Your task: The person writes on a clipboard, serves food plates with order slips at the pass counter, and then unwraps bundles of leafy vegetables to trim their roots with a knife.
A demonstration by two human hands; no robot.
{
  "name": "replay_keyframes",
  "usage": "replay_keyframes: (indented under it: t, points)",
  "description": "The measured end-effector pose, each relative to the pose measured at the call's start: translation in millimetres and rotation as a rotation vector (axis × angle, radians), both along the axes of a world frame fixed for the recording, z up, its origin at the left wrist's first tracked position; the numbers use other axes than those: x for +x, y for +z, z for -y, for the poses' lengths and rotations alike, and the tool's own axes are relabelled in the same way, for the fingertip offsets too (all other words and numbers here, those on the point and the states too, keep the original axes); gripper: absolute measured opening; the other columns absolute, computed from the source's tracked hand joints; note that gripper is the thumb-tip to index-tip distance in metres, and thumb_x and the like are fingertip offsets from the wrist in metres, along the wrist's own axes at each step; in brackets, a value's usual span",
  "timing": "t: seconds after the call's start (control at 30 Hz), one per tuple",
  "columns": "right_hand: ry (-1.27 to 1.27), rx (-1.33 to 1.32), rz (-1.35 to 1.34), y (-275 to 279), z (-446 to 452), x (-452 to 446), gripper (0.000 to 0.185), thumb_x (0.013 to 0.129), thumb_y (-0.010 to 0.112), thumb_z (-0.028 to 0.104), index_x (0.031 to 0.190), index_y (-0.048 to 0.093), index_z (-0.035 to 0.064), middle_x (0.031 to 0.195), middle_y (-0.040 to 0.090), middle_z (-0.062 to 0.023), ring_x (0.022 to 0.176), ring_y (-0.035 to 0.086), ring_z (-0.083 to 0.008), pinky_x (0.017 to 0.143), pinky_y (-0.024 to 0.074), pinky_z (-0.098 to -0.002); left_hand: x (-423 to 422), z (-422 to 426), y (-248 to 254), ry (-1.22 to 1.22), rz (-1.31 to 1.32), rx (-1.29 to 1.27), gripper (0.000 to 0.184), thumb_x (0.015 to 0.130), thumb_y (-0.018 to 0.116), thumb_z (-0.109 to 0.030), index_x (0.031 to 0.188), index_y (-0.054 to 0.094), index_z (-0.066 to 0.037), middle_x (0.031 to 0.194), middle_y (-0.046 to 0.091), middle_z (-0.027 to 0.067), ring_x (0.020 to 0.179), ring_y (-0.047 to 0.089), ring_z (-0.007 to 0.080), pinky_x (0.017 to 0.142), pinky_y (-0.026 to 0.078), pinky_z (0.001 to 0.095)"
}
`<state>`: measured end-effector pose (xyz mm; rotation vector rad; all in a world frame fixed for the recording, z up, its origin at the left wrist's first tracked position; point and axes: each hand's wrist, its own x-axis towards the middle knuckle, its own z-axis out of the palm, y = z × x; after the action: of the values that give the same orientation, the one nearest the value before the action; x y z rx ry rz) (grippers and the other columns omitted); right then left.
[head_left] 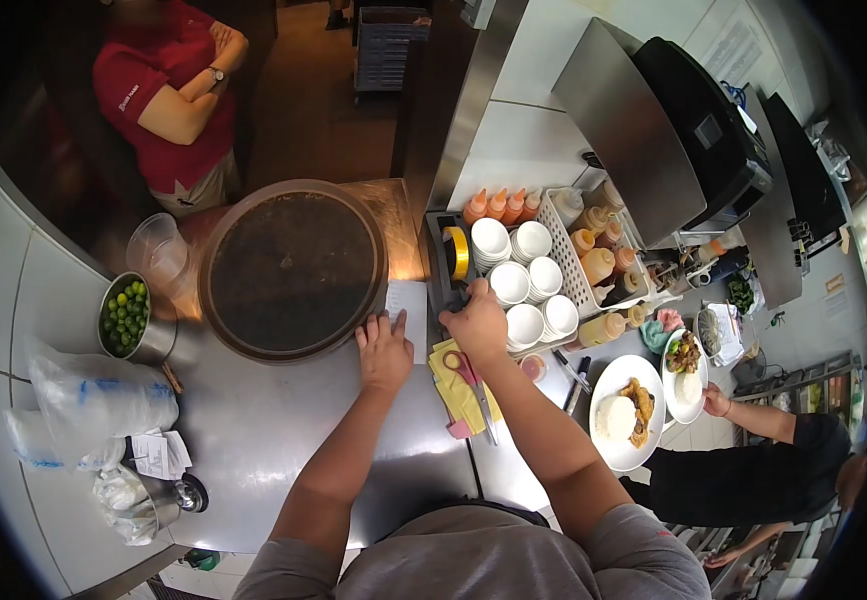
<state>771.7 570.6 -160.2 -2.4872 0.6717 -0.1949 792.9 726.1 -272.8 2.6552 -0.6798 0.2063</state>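
Note:
My left hand lies with fingers stretched on the lower part of a white paper slip, beside the rim of a large round brown tray. My right hand is closed, its fingertips at the edge of a dark holder that contains a roll of yellow tape. What those fingers hold, if anything, is hidden. Stacks of white bowls stand just right of it. Below, red-handled scissors rest on a yellow cloth.
A pot of green limes, a clear plastic tub and plastic bags line the left side. A basket of sauce bottles stands right. A co-worker holds a plate near another food plate. Someone in red stands opposite.

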Motion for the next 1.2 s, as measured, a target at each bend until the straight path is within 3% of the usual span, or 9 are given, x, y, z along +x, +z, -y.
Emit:
replay_keyframes:
  t: [0.23, 0.37, 0.47, 0.5, 0.57, 0.87, 1.0, 1.1, 1.2]
  points:
    - [0.002, 0.041, -0.117, -9.9, -20.6, 3.9, 0.069, 0.067, 0.078, 0.028, 0.117, 0.039, 0.0023, 0.112, 0.053, -0.0251, 0.096, 0.061, -0.0416, 0.081, 0.0521, -0.0449, 1.6, 12.9, -6.2, 0.146, 0.053, -0.111, 0.043, 0.086, 0.058, -0.023, 0.127, 0.058, -0.009, 0.12, 0.05, 0.0147, 0.116, 0.042, 0.032, 0.101, 0.028, 0.0512]
    - [0.006, 0.032, -0.079, -0.5, -18.6, -20.9, 0.098, 0.071, 0.079, 0.033, 0.143, 0.02, 0.0002, 0.122, 0.049, -0.0254, 0.108, 0.056, -0.0417, 0.089, 0.0487, -0.0451, -4.2, -1.9, -4.2, 0.142, -0.019, -0.325, 0.053, 0.083, 0.062, -0.018, 0.132, 0.049, -0.004, 0.126, 0.05, 0.0174, 0.119, 0.043, 0.0352, 0.103, 0.03, 0.0498]
    - [0.235, 0.013, 0.184, 12.3, -1.6, -87.4, 0.081, 0.076, 0.072, 0.02, 0.14, 0.028, -0.0022, 0.132, 0.046, -0.0246, 0.117, 0.05, -0.0377, 0.097, 0.0432, -0.0421, -42.1, -12.4, 7.2, 0.078, -0.008, -0.438, 0.054, 0.082, 0.062, -0.009, 0.134, 0.047, -0.004, 0.132, 0.047, 0.0214, 0.124, 0.041, 0.0378, 0.105, 0.031, 0.047]
    - [0.287, 0.039, 0.279, 11.6, 3.6, -114.3, 0.083, 0.074, 0.072, 0.018, 0.142, 0.027, 0.0029, 0.116, 0.053, -0.0239, 0.105, 0.055, -0.0394, 0.089, 0.046, -0.0442, -58.2, -14.5, 14.1, 0.05, -0.024, -0.473, 0.053, 0.084, 0.061, -0.008, 0.135, 0.046, -0.004, 0.133, 0.045, 0.0223, 0.124, 0.041, 0.0381, 0.105, 0.031, 0.0462]
    - [0.325, 0.17, 0.261, 32.3, 14.1, -178.4, 0.079, 0.076, 0.07, 0.014, 0.142, 0.029, 0.0061, 0.117, 0.053, -0.0231, 0.102, 0.056, -0.0397, 0.09, 0.0459, -0.0448, -97.2, -10.7, 40.0, -0.02, -0.09, -0.525, 0.051, 0.085, 0.06, -0.008, 0.134, 0.046, -0.003, 0.133, 0.045, 0.022, 0.124, 0.041, 0.0383, 0.105, 0.031, 0.0453]
    - [-0.071, 0.363, 0.166, 24.8, 127.2, -388.2, 0.048, 0.081, 0.067, 0.007, 0.126, 0.053, 0.0054, 0.109, 0.059, -0.0157, 0.09, 0.061, -0.0267, 0.08, 0.0507, -0.0357, -229.6, 89.4, 90.5, -0.497, -0.344, -0.625, 0.045, 0.084, 0.059, -0.004, 0.128, 0.051, -0.002, 0.126, 0.052, 0.0168, 0.118, 0.048, 0.0328, 0.1, 0.038, 0.0406]
    - [-0.444, 0.093, 0.302, -14.2, 234.9, -453.2, 0.037, 0.078, 0.061, -0.002, 0.115, 0.059, 0.0046, 0.099, 0.065, -0.0132, 0.077, 0.065, -0.0221, 0.071, 0.0523, -0.033, -267.7, 144.8, 78.0, -0.485, -0.521, -0.656, 0.046, 0.084, 0.061, -0.002, 0.129, 0.052, -0.007, 0.119, 0.055, 0.0143, 0.103, 0.056, 0.0243, 0.086, 0.046, 0.0335]
    - [-0.722, 0.298, 0.458, -28.9, 328.5, -488.7, 0.029, 0.081, 0.056, -0.004, 0.109, 0.059, 0.0001, 0.088, 0.062, -0.0054, 0.069, 0.06, -0.0129, 0.064, 0.0497, -0.0271, -287.5, 183.4, 60.6, -0.307, -0.736, -0.733, 0.046, 0.086, 0.06, -0.002, 0.131, 0.051, -0.008, 0.115, 0.057, 0.0109, 0.09, 0.057, 0.017, 0.079, 0.047, 0.0291]
    - [-0.769, 0.399, 0.538, -34.0, 417.6, -494.1, 0.024, 0.083, 0.055, -0.001, 0.107, 0.06, -0.0001, 0.085, 0.062, -0.0055, 0.068, 0.059, -0.0136, 0.063, 0.0491, -0.0266, -299.9, 220.6, 43.0, -0.19, -0.635, -0.748, 0.046, 0.088, 0.059, -0.002, 0.132, 0.049, -0.006, 0.11, 0.057, 0.0082, 0.082, 0.053, 0.0123, 0.074, 0.047, 0.0262]
